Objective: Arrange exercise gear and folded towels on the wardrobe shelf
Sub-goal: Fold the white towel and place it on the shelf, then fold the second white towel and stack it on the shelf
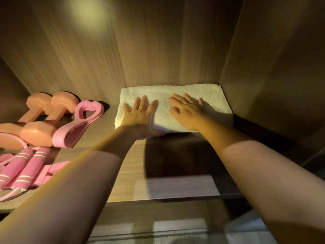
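We flatten a towel (213,95) on the shelf (123,175).
Our left grip (140,117) and right grip (188,114) lie spread, palms down, on the towel right of centre; dumbbells (37,132), bands (77,127) and rope (26,166) sit at left.

Single head cam, from my head, looking forward and down into the shelf (109,143), close, toward its back-right corner.

- The folded towel (213,96) is plain white.
- The dumbbells (37,132) are peach-orange all over.
- The looped bands (77,128) are solid pink.
- The jump rope (26,166) has pink handles ringed with pale cream stripes and a light pink cord.
- The shelf (107,124) and back panel (140,50) show pale brown woodgrain.
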Demonstrator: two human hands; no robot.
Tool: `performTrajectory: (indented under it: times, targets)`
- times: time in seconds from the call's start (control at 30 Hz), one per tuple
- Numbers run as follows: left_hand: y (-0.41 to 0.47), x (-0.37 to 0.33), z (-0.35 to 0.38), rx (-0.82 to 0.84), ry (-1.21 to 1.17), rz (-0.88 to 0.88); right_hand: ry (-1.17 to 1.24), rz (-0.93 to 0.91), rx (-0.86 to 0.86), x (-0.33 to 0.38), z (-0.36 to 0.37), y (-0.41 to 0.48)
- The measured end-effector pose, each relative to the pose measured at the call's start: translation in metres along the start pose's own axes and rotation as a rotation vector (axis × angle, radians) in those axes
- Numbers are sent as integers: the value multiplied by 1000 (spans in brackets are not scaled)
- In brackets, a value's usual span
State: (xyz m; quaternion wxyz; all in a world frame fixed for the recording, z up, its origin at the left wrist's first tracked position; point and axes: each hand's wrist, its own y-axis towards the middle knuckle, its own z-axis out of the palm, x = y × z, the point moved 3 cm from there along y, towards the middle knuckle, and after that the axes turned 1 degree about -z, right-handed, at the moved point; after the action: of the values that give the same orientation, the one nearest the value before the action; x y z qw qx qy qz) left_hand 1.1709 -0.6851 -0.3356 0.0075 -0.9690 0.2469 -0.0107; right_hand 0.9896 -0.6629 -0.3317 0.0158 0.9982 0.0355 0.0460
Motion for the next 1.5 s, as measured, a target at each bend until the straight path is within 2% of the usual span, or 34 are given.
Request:
performTrajectory:
  times: [0.17,0.33,0.37,0.47,0.53,0.83,0.97,1.07,1.23,1.4,1.5]
  targets:
    - [-5,9,1,-43,62,-53,-77,148,20,-47,-2,-10]
    - [-22,14,-7,-86,98,-165,-45,310,-84,-63,-3,-26]
    - [-25,12,-8,-100,95,-135,-39,278,-101,-57,-1,-31]
    - [-32,-2,-2,-73,101,31,-50,18,-119,-33,14,-47]
    - [-33,-5,2,-69,111,48,-106,-51,-123,-33,19,-52]
    - [-35,-8,0,-60,150,38,-219,-35,-89,-30,14,-52]
    - [-42,-4,-2,-2,208,33,-272,36,-113,-25,9,-59]
    - [-50,-6,-10,43,190,-4,-219,81,-46,-18,-1,-61]
    - [-81,-14,-37,94,181,-43,-88,47,97,-10,-30,-96]
    - [-146,-44,-61,318,79,-58,-141,31,375,9,-59,-161]
    - [-198,-66,-88,388,6,-30,-115,-30,442,26,-87,-216]
